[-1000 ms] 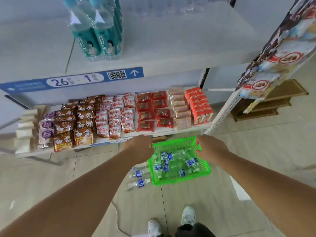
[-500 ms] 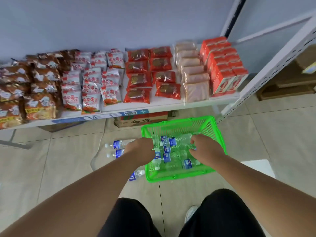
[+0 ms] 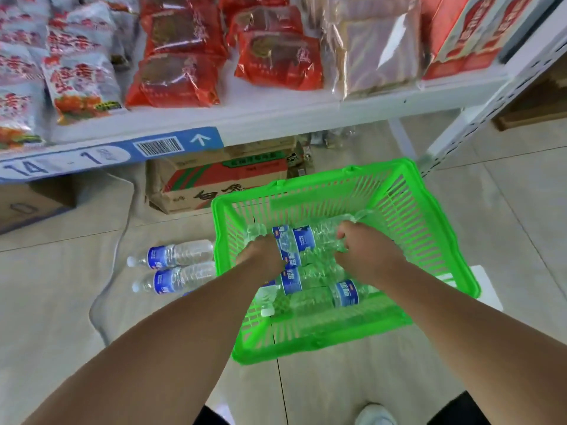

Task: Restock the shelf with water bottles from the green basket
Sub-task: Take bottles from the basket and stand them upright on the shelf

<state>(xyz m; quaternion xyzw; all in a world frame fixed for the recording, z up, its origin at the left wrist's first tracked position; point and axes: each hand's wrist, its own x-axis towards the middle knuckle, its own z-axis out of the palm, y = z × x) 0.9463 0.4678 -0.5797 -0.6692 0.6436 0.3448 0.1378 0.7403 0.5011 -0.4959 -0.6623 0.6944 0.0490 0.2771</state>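
The green basket (image 3: pixel 408 191) sits on the tiled floor below the shelf (image 3: pixel 276 115). Several clear water bottles with blue labels (image 3: pixel 343 294) lie inside it. Both my hands reach down into the basket. My left hand (image 3: pixel 262 254) curls round a bottle at the left of the pile. My right hand (image 3: pixel 365 253) grips another bottle (image 3: pixel 302 239) near the middle. My fingertips are hidden among the bottles.
Two more water bottles (image 3: pixel 171 256) lie on the floor left of the basket. A cardboard box (image 3: pixel 221 182) sits under the shelf. Snack packets (image 3: pixel 181 72) fill the shelf. A white shelf upright (image 3: pixel 478 118) stands at right. My shoe (image 3: pixel 374 414) is near the bottom.
I have bent lower and closer; the upper shelf has left view. Both hands went from above the basket down into it and closed on bottles.
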